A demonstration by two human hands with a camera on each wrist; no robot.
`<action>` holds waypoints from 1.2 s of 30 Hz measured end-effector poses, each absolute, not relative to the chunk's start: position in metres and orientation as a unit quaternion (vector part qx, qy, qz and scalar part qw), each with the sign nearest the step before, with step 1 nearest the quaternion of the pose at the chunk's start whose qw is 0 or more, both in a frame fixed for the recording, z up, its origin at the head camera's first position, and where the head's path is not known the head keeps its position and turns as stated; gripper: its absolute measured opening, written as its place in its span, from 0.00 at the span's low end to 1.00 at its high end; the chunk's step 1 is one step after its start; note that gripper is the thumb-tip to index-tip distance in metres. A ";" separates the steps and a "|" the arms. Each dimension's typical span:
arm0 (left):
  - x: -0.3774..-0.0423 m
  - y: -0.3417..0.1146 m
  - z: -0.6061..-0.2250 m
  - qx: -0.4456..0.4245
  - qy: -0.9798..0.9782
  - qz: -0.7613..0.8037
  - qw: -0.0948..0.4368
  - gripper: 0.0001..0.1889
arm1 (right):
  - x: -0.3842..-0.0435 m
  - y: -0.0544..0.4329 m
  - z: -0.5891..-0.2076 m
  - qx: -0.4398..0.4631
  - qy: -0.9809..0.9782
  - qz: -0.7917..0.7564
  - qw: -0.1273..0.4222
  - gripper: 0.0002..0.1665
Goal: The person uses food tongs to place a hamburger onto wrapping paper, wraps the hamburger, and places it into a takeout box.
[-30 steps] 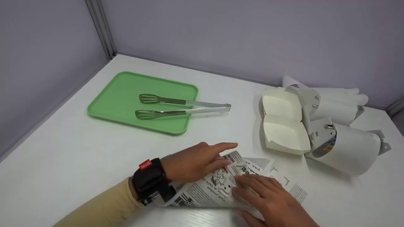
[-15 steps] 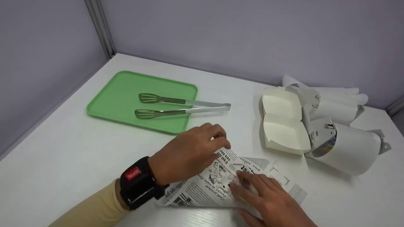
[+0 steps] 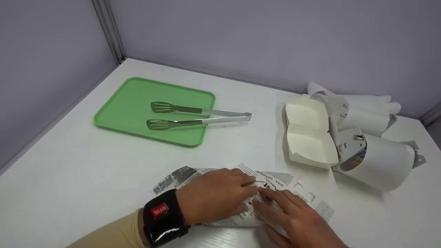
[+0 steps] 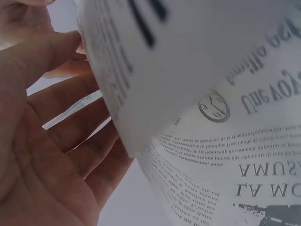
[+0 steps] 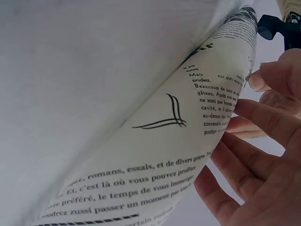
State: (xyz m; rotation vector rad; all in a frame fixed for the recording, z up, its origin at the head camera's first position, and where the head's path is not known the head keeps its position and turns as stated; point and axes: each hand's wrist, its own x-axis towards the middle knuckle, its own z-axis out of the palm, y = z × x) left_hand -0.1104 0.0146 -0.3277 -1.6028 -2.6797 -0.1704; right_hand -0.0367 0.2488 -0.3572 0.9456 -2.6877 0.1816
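Printed paper [image 3: 280, 177], newspaper-style, folded in layers, lies on white table [image 3: 86, 179] at bottom ctr of head view, nearer the person than tray & box. L hand [image 3: 217, 194] lies across paper's L part, fingers spaced apart & loosely bent, tips on the sheet; R hand [image 3: 296, 217] rests on its R part, fingers spread, thumb lower & apart. Fingertips of the two just beside each other.

Containers: hinged pale box [image 3: 310, 143], R of ctr & beyond the paper, lies unfolded w/ both hollow halves facing up, pale insides showing. Green tray [image 3: 127, 110], back L, bears metal tongs [image 3: 193, 110]: arms apart in a V, slotted heads on tray, joined end past its R rim. R of box, two whitish rolled pieces w/ metal fittings, front [image 3: 387, 162] & rear [image 3: 365, 110]; sth dark w/ yellow/blue shows in front one's mouth. Can't tell what they are, or whether front one touches box.

Hidden/cut off: L hand covers much of the print; can't see what's under top layer. R wrist cut off by frame edge; L has black wristband [image 3: 165, 217] w/ red tag, tan sleeve [image 3: 113, 229] also cut. Wrist views: paper fills most, some print blurred, parts of other hand at edge.
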 end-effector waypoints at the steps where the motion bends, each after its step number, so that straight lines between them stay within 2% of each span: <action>1: -0.110 0.015 -0.328 -0.513 -0.856 -0.058 0.005 0.23 | -0.038 0.250 -0.357 0.332 -0.929 0.069 0.150 0.35; 5: -0.110 0.015 -0.330 -0.523 -0.849 -0.075 0.012 0.20 | -0.041 0.253 -0.356 0.354 -0.915 0.089 0.171 0.31; 12: -0.110 0.015 -0.332 -0.534 -0.841 -0.092 0.022 0.15 | -0.045 0.266 -0.346 0.335 -0.924 0.109 0.147 0.24; 19: -0.109 0.017 -0.333 -0.538 -0.838 -0.086 0.029 0.13 | -0.051 0.300 -0.334 0.179 -0.977 0.098 0.060 0.14; 23: -0.110 0.017 -0.335 -0.545 -0.833 -0.085 0.040 0.12 | -0.058 0.321 -0.337 0.127 -0.988 0.089 0.028 0.11; 29: -0.110 0.016 -0.335 -0.551 -0.829 -0.079 0.049 0.13 | -0.063 0.346 -0.347 0.093 -0.991 0.095 -0.030 0.11; 36: -0.110 0.014 -0.332 -0.545 -0.834 -0.082 0.040 0.14 | -0.066 0.358 -0.350 0.061 -0.991 0.101 -0.070 0.12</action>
